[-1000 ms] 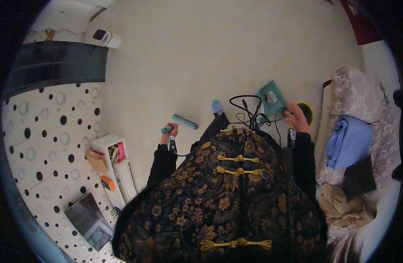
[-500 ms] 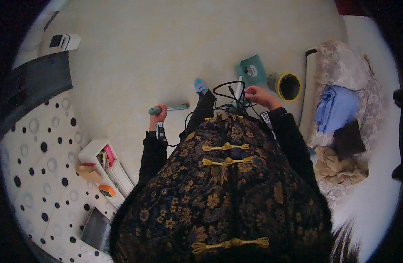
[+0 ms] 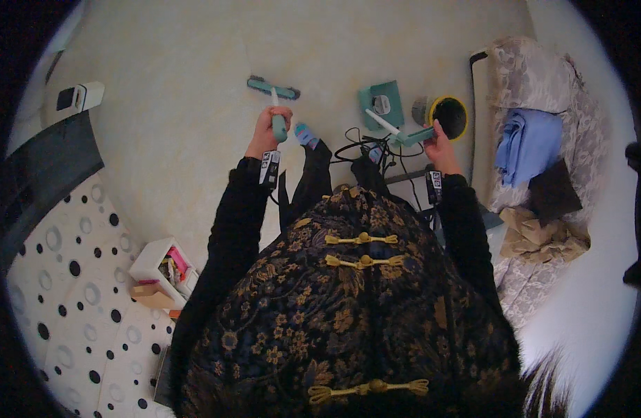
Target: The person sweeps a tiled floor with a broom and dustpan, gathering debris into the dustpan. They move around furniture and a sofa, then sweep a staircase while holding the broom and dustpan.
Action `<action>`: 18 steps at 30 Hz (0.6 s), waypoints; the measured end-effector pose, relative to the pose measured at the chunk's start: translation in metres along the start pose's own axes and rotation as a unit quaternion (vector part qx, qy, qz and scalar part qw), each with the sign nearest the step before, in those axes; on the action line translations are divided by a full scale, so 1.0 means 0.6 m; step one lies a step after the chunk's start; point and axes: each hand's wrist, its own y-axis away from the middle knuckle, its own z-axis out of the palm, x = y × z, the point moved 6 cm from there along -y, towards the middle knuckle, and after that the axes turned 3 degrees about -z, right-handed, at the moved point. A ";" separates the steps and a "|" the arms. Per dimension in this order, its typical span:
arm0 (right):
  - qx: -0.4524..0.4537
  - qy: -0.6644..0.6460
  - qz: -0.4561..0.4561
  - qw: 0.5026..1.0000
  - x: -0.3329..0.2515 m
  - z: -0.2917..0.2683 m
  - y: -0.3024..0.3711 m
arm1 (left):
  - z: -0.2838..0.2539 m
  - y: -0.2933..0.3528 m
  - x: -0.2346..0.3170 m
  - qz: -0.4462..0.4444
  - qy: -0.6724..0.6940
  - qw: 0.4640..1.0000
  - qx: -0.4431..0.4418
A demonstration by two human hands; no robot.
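My left hand (image 3: 270, 129) is closed round the green grip of a floor brush (image 3: 276, 90). Its short white shaft leads to a green head with dark bristles, out over the floor. My right hand (image 3: 442, 150) is closed on the green end of a white-and-green tool (image 3: 404, 137), whose white stick points up and to the left; I cannot tell its exact kind. Beyond that tool lies a green dustpan-like piece (image 3: 391, 94) with a pale label. A yellow-rimmed bin (image 3: 466, 118) stands just past my right hand.
Black cables (image 3: 348, 148) loop near my feet. To the right is a patterned sofa (image 3: 529, 76) with folded blue cloth (image 3: 533, 143), a dark cushion (image 3: 553, 191) and brown cloth (image 3: 540, 237). A white shelf unit (image 3: 153, 265) stands left, a white bin-like box (image 3: 90, 96) at far left.
My left hand has moved up and right, with the brush turned so its head points away from me. My right hand has moved right and now holds the white-and-green tool out from the cables.
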 end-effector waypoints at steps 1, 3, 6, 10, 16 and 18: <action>0.044 -0.108 0.097 0.988 0.007 0.004 0.012 | 0.003 0.015 -0.001 0.006 0.007 1.000 0.006; 0.056 -0.171 0.188 0.966 0.000 0.030 0.036 | -0.002 0.045 -0.019 0.005 0.037 0.998 0.044; -0.013 -0.072 0.189 0.979 -0.017 0.081 0.056 | -0.018 0.078 -0.064 -0.001 -0.033 0.993 0.118; -0.042 -0.144 0.247 0.957 -0.007 0.124 0.050 | -0.037 0.075 -0.128 -0.053 -0.204 0.957 0.199; -0.007 -0.308 0.162 0.937 -0.048 0.061 0.041 | -0.065 0.027 -0.129 -0.083 -0.400 0.867 0.285; 0.008 -0.328 0.140 0.934 -0.068 0.037 0.044 | -0.070 0.006 -0.109 -0.091 -0.401 0.868 0.278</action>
